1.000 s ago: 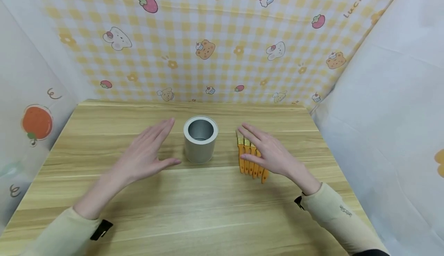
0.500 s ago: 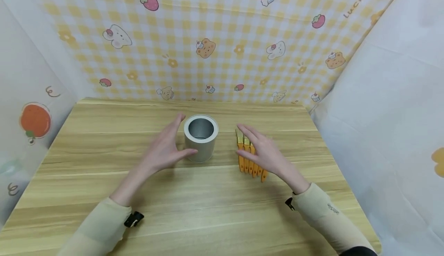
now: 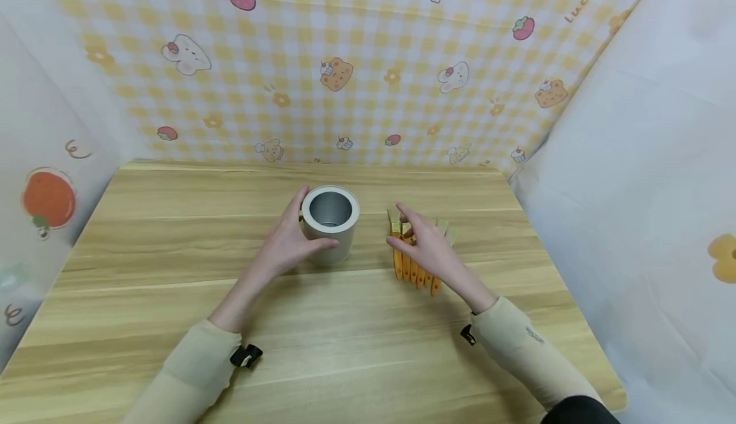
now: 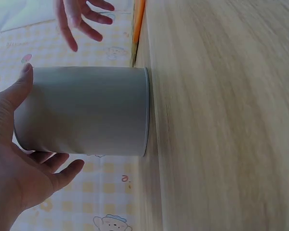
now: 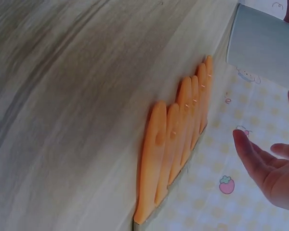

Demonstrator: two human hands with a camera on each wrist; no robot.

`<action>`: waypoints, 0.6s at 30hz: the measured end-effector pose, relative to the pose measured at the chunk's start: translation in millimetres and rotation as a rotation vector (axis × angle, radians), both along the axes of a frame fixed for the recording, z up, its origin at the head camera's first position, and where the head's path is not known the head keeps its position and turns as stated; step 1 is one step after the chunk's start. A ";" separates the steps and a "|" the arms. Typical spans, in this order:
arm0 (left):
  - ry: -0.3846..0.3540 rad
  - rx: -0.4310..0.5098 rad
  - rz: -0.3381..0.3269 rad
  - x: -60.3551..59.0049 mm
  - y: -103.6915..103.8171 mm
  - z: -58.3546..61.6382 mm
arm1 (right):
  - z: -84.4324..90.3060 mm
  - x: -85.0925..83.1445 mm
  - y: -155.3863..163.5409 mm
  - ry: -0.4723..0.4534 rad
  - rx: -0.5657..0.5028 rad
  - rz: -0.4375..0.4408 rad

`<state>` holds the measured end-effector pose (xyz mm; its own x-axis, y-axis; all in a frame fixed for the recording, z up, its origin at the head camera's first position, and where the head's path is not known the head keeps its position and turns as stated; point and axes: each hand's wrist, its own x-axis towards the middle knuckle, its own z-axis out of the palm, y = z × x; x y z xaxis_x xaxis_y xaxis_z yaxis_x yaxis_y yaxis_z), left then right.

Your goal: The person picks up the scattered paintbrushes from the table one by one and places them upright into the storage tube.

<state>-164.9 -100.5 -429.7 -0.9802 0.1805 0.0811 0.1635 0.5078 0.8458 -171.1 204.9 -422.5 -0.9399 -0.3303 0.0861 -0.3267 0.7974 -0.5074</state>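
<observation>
One metal can (image 3: 329, 223) is standing upright on the wooden table (image 3: 172, 232), near the middle of the table and slightly toward the back, with its open mouth facing up. The left hand (image 3: 290, 242) is wrapping around the left side of the can: the thumb is lying against the near side of the wall and the fingers are curling around the far side, as the left wrist view shows with the thumb (image 4: 20, 89) pressing on the wall of the can (image 4: 86, 110). Just to the right of the can, set apart from it by a strip of bare table, one row of brushes (image 3: 411, 269) is lying flat, side by side and touching, with orange handles pointing toward the person and bristles pointing toward the back wall. In the right wrist view five orange handles (image 5: 178, 144) are showing; more may be hidden. The right hand (image 3: 428, 248) is hovering over the row with its fingers spread and straight, gripping nothing; whether the fingertips are touching the brushes cannot be told. Two pale sleeves are covering both forearms.
</observation>
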 end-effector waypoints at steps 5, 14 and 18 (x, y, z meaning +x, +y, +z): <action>-0.018 0.053 0.003 -2.7 2.2 -2.2 | -6.5 -5.7 -2.6 -0.052 -0.007 -0.027; -0.008 0.069 -0.001 -2.3 1.3 -6.1 | -16.4 -12.0 -10.7 -0.103 0.037 -0.089; -0.003 0.071 -0.002 -0.8 0.6 -5.7 | -18.2 -13.9 -12.7 -0.120 0.081 -0.109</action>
